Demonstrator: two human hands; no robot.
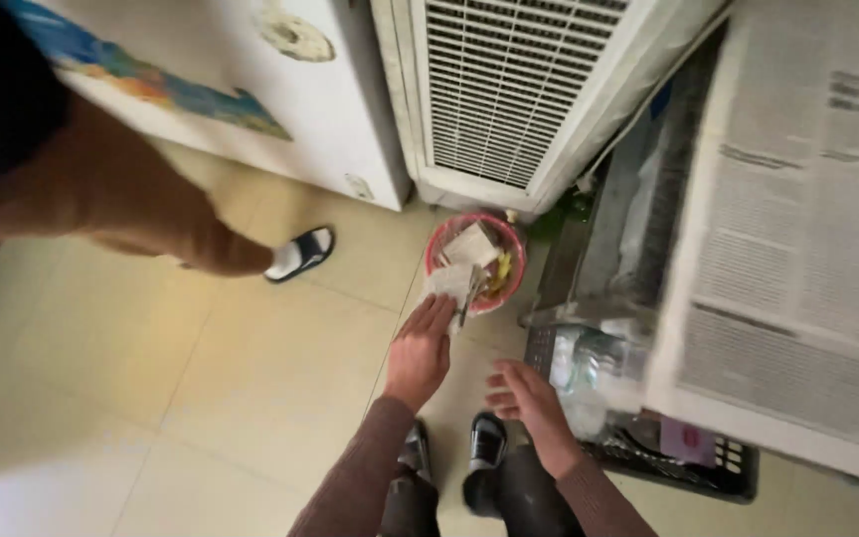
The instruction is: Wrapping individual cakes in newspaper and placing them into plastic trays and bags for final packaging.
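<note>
A pale tiled floor (201, 398) runs under everything. Nearest, at 6 o'clock, stand the person's dark shoes (486, 438). Above them the right hand (529, 398) hovers flat, grip released, beside a black crate (688, 467) at 4 o'clock. The left hand (420, 348), fingers straight and holding nothing, reaches the crumpled paper (449, 283) at the rim of a pink waste basket (514, 264). Farther off, at 9 o'clock, another person's leg (151, 214) ends in a sandal (302, 254).

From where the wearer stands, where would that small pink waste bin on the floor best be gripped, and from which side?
Probably the rim of the pink waste bin, on its near-left arc, coming from above. Paper and scraps fill the mouth and spill over the near edge, the white cooling unit crowds the far side, and the left hand already reaches toward it with fingers spread. The right hand hovers open nearby.
</note>
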